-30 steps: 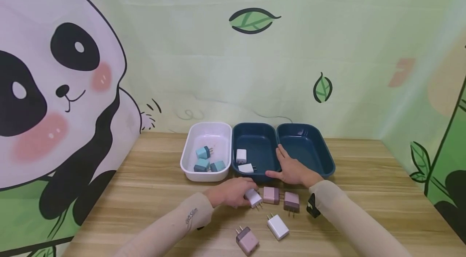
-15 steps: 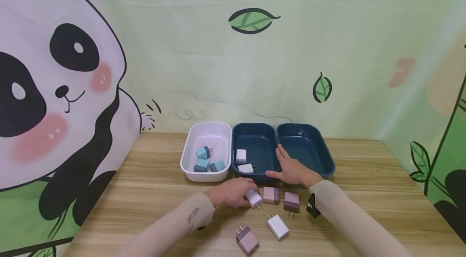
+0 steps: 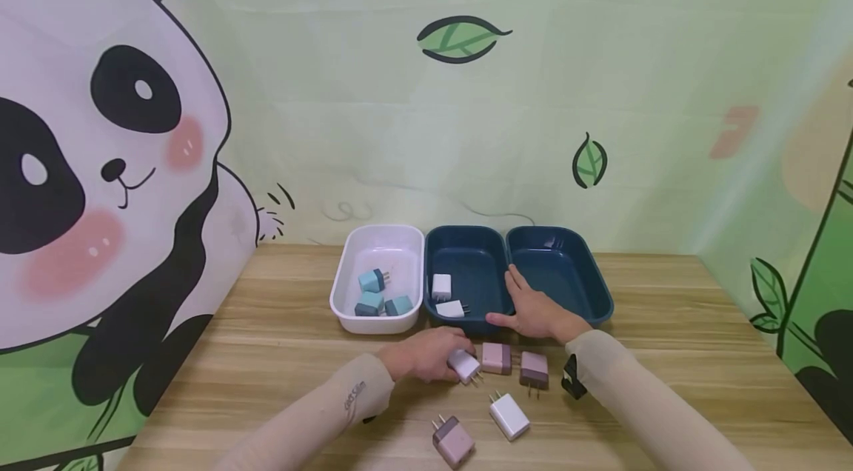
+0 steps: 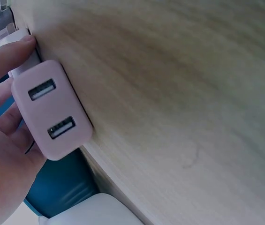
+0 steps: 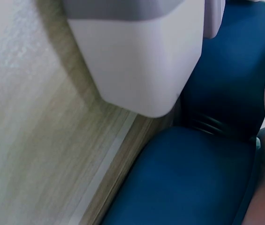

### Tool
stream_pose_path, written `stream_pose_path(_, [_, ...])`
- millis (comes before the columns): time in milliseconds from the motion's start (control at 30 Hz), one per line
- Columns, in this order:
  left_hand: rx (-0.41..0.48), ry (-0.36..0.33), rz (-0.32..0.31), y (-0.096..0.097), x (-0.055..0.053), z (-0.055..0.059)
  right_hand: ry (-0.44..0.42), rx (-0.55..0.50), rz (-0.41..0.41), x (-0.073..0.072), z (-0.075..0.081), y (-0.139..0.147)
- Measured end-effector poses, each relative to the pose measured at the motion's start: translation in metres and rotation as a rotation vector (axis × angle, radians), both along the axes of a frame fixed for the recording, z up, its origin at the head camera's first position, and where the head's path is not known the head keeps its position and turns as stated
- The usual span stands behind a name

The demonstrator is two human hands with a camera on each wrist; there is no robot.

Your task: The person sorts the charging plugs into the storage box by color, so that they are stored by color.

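My left hand pinches a white plug-in charger on the table, its metal prongs pointing toward the lower right. In the left wrist view the thumb presses on that charger, partly hidden behind a pink charger with two USB ports. My right hand rests with spread, straight fingers on the adjoining rims of the middle blue tray and the right blue tray. Two white chargers, one of them an upright white charger, lie in the middle tray.
A white tray at the left holds several teal chargers. Two pink-and-mauve chargers, such as the right one, lie before the right hand. Nearer are another white charger and a pink charger. A printed backdrop stands behind.
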State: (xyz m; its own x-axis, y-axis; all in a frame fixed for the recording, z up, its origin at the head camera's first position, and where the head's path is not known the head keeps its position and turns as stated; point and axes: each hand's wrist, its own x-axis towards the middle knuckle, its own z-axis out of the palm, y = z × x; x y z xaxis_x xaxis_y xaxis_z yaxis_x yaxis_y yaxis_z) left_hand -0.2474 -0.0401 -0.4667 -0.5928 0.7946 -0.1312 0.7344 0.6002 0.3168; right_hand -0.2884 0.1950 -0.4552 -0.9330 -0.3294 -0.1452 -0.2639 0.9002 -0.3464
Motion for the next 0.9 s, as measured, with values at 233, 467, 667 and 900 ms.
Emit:
stream_pose_path(233, [-0.003,0.041,-0.02,-0.0006,0.001,-0.0017,0.002,-0.006,0.001,0.0018,0.0024,-0.0012])
stream_pose_path(467, [-0.021,0.046,-0.007,-0.0002,0.003,-0.0018,0.005,-0.004,0.003,0.0024,0.0031,-0.0013])
stream_pose_path(667, [-0.009,0.024,-0.012,0.0009,0.0056,0.0021,0.003,-0.007,0.002,0.0032,0.0044,-0.0017])
stream_pose_path(900, [0.011,0.029,-0.037,0.0022,0.0094,0.0036,0.005,-0.002,0.009,0.0047,0.0058,-0.0019])
